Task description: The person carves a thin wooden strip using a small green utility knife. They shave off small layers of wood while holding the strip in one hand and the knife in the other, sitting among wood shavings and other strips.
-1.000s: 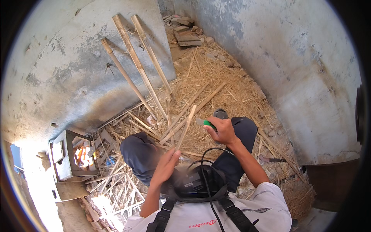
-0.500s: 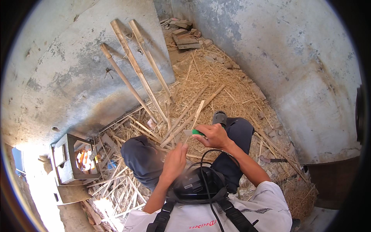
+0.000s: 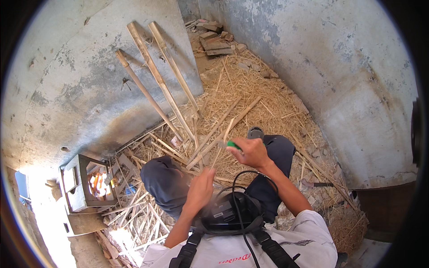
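My left hand [image 3: 201, 188] is closed around the lower end of a thin, pale bamboo strip [image 3: 216, 159], which slants up and away from me between my knees. My right hand [image 3: 251, 154] grips a knife by its green handle [image 3: 231, 144]. The knife's blade points left toward the strip and is blurred; I cannot tell whether it touches the strip. Both hands are close together, the right one farther from me and a little higher.
Three bamboo poles [image 3: 161, 82] lean on the left wall. Long split pieces [image 3: 243, 111] lie on floor straw ahead. A boxy frame [image 3: 80, 203] with bright orange contents stands left, near loose strips [image 3: 154, 219]. Bricks [image 3: 215, 44] are piled in the far corner.
My right hand has moved slightly away from me and to the right with the knife, up along the strip. My left hand has shifted only a little.
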### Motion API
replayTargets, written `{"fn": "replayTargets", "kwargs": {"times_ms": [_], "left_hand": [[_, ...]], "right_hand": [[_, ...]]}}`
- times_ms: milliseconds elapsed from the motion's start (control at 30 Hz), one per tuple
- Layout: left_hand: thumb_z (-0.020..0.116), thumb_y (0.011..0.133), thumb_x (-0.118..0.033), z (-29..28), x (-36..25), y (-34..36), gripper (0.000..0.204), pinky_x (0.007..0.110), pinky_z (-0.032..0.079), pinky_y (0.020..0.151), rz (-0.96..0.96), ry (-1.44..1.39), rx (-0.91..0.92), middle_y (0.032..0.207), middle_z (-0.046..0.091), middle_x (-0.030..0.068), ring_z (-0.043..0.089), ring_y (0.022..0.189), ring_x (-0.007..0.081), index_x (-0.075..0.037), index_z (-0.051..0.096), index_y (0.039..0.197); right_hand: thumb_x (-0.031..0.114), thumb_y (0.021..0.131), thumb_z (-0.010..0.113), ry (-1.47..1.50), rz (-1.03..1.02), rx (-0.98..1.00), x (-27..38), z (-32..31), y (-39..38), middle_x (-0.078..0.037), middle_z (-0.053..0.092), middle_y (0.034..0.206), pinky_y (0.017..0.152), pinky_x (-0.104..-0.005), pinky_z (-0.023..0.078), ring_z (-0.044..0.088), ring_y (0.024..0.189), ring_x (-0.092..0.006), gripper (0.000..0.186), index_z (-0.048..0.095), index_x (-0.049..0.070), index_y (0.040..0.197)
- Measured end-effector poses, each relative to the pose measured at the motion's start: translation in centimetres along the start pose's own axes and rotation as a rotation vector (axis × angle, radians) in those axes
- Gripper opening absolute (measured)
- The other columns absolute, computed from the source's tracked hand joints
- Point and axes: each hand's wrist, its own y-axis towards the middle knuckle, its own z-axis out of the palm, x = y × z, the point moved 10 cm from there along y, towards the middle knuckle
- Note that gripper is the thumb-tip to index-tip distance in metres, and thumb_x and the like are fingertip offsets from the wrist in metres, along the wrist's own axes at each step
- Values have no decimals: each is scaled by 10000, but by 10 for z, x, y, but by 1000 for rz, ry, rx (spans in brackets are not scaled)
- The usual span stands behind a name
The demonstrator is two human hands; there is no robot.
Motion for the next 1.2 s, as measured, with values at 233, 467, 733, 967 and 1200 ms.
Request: {"fn": "replayTargets", "kwargs": {"times_ms": [233,467,733,967,1200], "left_hand": [[391,1154,-360,-4,19,-32,410,615,436,786,-87,-4,62,857,653,317,610,897,574,-2,568,1064],[384,1155,-387,2,22,-8,438,620,430,804,-68,-103,55,886,652,322,612,931,566,-8,581,1054],[436,1153,-355,1,-7,5,355,626,437,728,57,82,-72,785,648,290,621,822,545,-24,538,1074],[447,1151,-349,2,-8,6,356,646,435,710,8,171,-81,778,655,308,625,803,557,-13,511,1057],[449,1147,-337,-1,-10,4,365,645,470,676,55,156,-89,787,671,318,639,761,562,6,528,1049]], "right_hand": [[330,1022,708,73,148,-51,-29,-26,7,-149,691,761,570,-415,522,693,629,-325,287,718,43,1016],[357,991,747,98,-56,43,1,0,-10,-114,714,807,569,-404,539,703,660,-325,300,719,61,1034],[354,988,754,91,-121,133,18,17,-8,-95,731,789,548,-392,540,715,632,-298,277,728,79,1013],[358,977,772,36,-114,113,20,12,-7,-89,747,806,546,-384,541,726,638,-289,284,739,78,1011],[367,959,788,-1,-91,106,18,12,-6,-83,755,818,554,-380,549,731,645,-287,302,742,76,1022]]}}
